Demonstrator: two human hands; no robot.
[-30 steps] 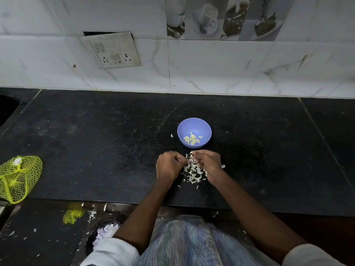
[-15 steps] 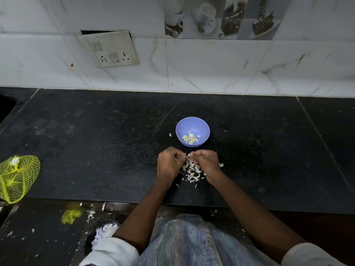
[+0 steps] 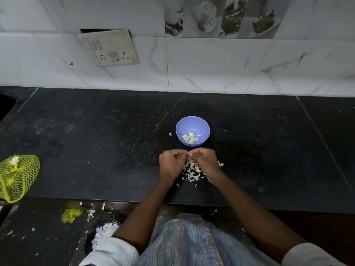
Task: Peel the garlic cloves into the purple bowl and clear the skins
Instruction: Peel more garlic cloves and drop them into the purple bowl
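The purple bowl [image 3: 192,124] stands on the black counter with several peeled garlic cloves [image 3: 190,138] in its bottom. Just in front of it, my left hand [image 3: 172,164] and my right hand [image 3: 206,162] meet fingertip to fingertip, both with curled fingers pinching a small garlic clove [image 3: 189,153] that is mostly hidden between them. A heap of white garlic skins [image 3: 192,170] lies on the counter under and between my hands.
A yellow mesh bag [image 3: 16,176] lies at the counter's left front edge. A switch plate [image 3: 109,48] hangs on the tiled wall. Below the counter edge, a bin [image 3: 103,230] holds white skins, with scraps scattered on the floor.
Both hands have lifted slightly toward the bowl while staying together on the clove. The bowl and skin heap have not moved.
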